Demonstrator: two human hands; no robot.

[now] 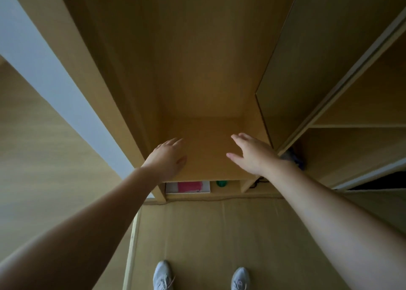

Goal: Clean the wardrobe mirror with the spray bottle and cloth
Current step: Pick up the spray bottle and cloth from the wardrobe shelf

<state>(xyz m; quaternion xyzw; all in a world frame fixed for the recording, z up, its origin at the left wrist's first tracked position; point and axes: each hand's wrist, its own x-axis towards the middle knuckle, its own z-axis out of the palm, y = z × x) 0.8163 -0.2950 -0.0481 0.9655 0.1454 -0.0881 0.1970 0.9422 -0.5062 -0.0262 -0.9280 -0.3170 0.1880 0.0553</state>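
Observation:
Both my arms reach forward into an open wooden wardrobe compartment. My left hand [168,158] hovers over the left front of the shelf board [206,149], fingers straight and holding nothing. My right hand [252,153] is stretched over the right side of the same board, fingers spread and empty. A blurred blue and grey object [294,158] sits just right of my right wrist, at the foot of a wooden door panel [307,70]; I cannot tell what it is. A green object [221,183] stands in the niche under the shelf. No mirror surface is recognisable.
A pink and white flat item [189,187] lies in the niche below the shelf. More open shelves [356,126] are at the right. A dark cable [256,183] hangs by the niche's right post. My two grey shoes [162,275] stand on the wooden floor.

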